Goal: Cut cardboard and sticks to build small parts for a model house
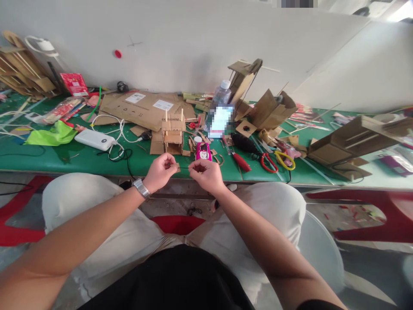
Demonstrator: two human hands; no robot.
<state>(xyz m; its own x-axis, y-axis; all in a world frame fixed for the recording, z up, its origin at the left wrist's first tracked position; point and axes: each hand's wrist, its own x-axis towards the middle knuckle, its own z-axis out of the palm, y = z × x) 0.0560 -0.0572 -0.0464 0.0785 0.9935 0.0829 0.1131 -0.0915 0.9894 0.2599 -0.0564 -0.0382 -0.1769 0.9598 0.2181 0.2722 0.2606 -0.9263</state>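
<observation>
Just over the table's front edge, my left hand pinches a small piece of cardboard between thumb and fingers. Close beside it on the right, my right hand is closed in a pinch. A thin dark strand spans the gap between the two hands; its exact kind is too fine to tell. Behind my left hand stands a small cardboard tower with wooden sticks poking out of its top. A pink bottle with a white cap lies right behind my right hand.
On the green table lie a white power bank, flat cardboard, a red-handled screwdriver, red-handled scissors and yellow-handled pliers. A propped phone leans before a clear bottle. Cardboard structures stand right.
</observation>
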